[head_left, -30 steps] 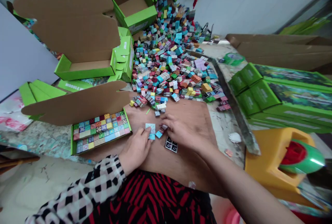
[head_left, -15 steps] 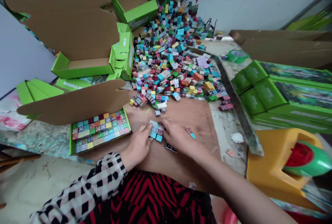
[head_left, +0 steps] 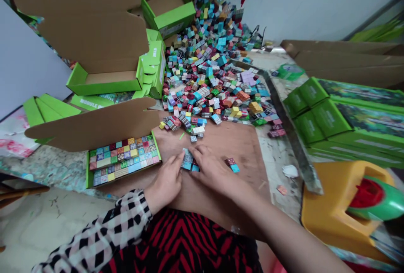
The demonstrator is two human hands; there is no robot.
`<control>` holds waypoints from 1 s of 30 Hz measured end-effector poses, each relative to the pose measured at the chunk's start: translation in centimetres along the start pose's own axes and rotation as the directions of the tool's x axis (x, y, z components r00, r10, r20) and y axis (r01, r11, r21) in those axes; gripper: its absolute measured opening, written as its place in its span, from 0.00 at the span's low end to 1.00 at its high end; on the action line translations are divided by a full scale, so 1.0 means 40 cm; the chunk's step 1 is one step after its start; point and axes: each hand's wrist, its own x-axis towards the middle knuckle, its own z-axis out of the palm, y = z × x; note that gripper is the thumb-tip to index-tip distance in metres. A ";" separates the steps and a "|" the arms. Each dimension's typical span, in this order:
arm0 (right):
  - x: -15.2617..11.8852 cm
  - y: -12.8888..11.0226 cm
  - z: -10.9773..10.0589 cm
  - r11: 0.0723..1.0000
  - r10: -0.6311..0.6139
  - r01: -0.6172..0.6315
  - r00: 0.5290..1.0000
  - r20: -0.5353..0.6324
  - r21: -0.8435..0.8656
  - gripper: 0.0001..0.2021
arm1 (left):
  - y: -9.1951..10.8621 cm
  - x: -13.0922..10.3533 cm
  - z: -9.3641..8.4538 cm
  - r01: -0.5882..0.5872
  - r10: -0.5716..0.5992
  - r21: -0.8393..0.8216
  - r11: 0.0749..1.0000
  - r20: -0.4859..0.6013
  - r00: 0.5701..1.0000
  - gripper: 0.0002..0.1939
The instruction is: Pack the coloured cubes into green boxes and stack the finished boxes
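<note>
Hands meet at lower centre of the head view; the left hand (head_left: 166,182) and the right hand (head_left: 214,169) press from either side on a small cluster of blocks (head_left: 188,161) lying on the brown board (head_left: 233,142); fingers are curled in and close together, tips pinching the cluster between them, though how many blocks it holds I cannot tell.

Compared with a second ago, the cluster has grown from a couple of pale blue pieces to a tighter bunch, and the hands have drawn nearer each other; the dark patterned tile that lay under the right hand is no longer visible, perhaps covered; a loose red and blue pair (head_left: 232,164) now lies just right of the right hand, where none showed at first; my judgement is that blocks are being gathered into a set.

Left of the hands, the open green box (head_left: 123,161) sits nearly filled with rows of blocks, unchanged; the big pile (head_left: 214,75) spreads across upper centre; a yellow tape dispenser (head_left: 341,205) sits at lower right.
</note>
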 end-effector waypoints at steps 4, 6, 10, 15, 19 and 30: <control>0.012 0.003 0.000 1.000 0.005 -0.005 1.000 -0.004 0.012 0.30 | 0.020 -0.025 -0.032 -0.003 0.003 -0.036 0.999 0.012 1.000 0.32; 0.013 0.000 0.002 1.000 0.026 -0.026 1.000 -0.014 -0.017 0.33 | 0.029 -0.042 -0.050 -0.007 0.007 -0.036 0.999 0.004 1.000 0.32; 0.026 -0.017 0.018 0.992 0.097 -0.100 0.994 -0.041 -0.072 0.34 | 0.035 -0.070 -0.077 -0.017 0.017 -0.038 0.999 -0.001 1.000 0.31; 0.050 -0.047 0.021 0.991 0.110 -0.111 0.994 -0.018 -0.076 0.21 | 0.033 -0.088 -0.099 -0.060 0.069 -0.096 0.994 0.090 0.994 0.29; 0.051 -0.062 0.008 0.987 0.146 -0.145 0.989 0.020 -0.070 0.24 | 0.031 -0.095 -0.120 -0.124 0.133 -0.097 0.988 0.093 0.987 0.27; 0.041 0.008 -0.002 0.999 0.027 -0.029 0.993 0.114 0.014 0.45 | -0.003 -0.149 -0.186 -0.200 0.199 0.039 0.979 0.026 0.980 0.18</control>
